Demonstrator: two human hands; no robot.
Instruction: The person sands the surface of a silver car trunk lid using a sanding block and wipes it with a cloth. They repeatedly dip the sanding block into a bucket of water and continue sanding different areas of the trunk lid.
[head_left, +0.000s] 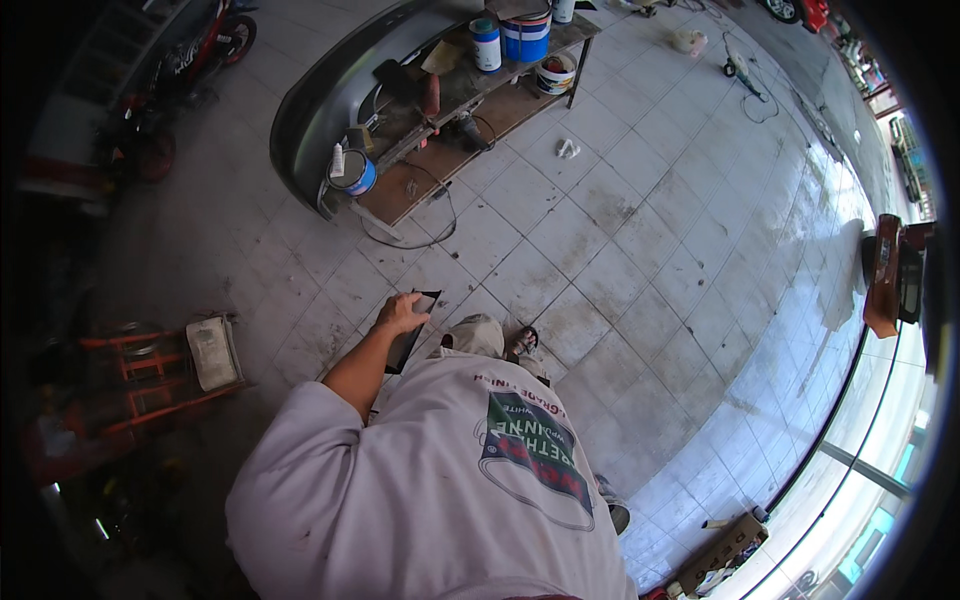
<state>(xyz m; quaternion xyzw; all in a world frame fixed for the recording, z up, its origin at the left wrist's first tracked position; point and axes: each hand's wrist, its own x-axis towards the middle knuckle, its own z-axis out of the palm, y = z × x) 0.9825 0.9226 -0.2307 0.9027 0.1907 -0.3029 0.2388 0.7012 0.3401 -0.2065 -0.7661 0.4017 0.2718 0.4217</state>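
Observation:
My left hand (402, 314) is closed around the edge of a thin, flat grey panel with dark edges (404, 348), held upright beside my left leg. The hand's thumb and fingers grip it near its upper end. What kind of panel it is, I cannot make out. My right hand is out of sight, with no part of that arm showing past the shirt. Ahead of me stands a low workbench (415, 195) with a dark car bumper (290, 130) along its far left side. A blue-and-white tin (486, 46) and a blue tub (527, 38) stand on it.
An open blue-labelled can (355, 175) sits at the bench's near end. A corded power tool (735, 70) lies on the tiled floor at the far right. An orange-framed creeper or cart (150, 375) is on my left, with a motorcycle (190, 70) beyond. A cardboard box (725, 555) is at lower right.

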